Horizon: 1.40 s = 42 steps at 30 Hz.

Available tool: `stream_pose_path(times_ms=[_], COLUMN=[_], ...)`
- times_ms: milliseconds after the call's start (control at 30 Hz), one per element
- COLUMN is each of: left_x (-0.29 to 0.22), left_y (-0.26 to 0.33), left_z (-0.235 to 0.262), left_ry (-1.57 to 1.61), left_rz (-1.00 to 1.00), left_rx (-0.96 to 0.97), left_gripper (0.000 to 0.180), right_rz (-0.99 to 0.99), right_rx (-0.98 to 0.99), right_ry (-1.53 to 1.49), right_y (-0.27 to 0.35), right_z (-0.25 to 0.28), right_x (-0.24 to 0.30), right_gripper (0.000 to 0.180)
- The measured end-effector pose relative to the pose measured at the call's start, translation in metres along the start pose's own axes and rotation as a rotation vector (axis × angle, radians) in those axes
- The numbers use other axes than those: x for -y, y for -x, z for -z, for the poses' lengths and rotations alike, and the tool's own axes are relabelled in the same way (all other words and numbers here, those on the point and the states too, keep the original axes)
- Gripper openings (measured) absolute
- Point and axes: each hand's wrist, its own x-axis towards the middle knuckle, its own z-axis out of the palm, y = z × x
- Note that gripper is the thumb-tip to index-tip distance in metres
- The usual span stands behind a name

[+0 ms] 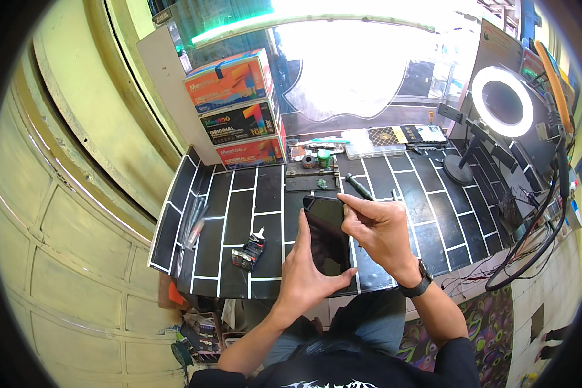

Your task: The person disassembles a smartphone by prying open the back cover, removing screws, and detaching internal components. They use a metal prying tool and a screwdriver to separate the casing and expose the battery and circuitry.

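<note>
A black smartphone (330,238) with a dark, glossy face is held over the near part of the tiled-pattern bench. My left hand (303,270) grips its lower left side, thumb across the bottom end and fingers along the left edge. At the phone's upper right corner, my right hand (383,231) is closed, with thumb and fingers pinched against the edge. Whether a small tool is in that pinch is hidden. Beyond the phone lie a dark screwdriver-like tool (359,186) and a board holder (311,181) with a small green piece on it.
A small black bottle-like item (249,252) lies left of my hands. Stacked orange and black boxes (239,119) stand at the back left. A clear plastic case (375,149) lies at the back. At right are a lit ring light (502,101) and hanging black cables (542,249).
</note>
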Motion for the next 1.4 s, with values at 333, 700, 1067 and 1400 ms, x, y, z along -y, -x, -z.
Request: stream_pose_path(times_ms=[333,700,1067,1400], left_x=[-0.013,-0.009,-0.015,-0.004], left_y=[0.0,-0.005,-0.007,-0.017], left_z=[0.001,0.011,0.015,0.019], left_ry=[-0.257,-0.424,-0.5,-0.183], left_rz=[-0.005,-0.06,-0.09,-0.141], left_rx=[0.004,0.121,0.165,0.149], left_gripper=[0.138,0.136,0.137,0.13], right_rz=[-0.225,-0.363,-0.435,-0.595], right_rx=[-0.035,0.229,0.291,0.419], right_ry=[-0.105,-0.103,-0.163,-0.389], right_y=[0.003,-0.003,-0.011,-0.031], right_z=[0.015,0.044,0.054,0.061], right_x=[-0.005,-0.006,-0.001,0.007], right_gripper=[0.028,0.025,0.031,0.038])
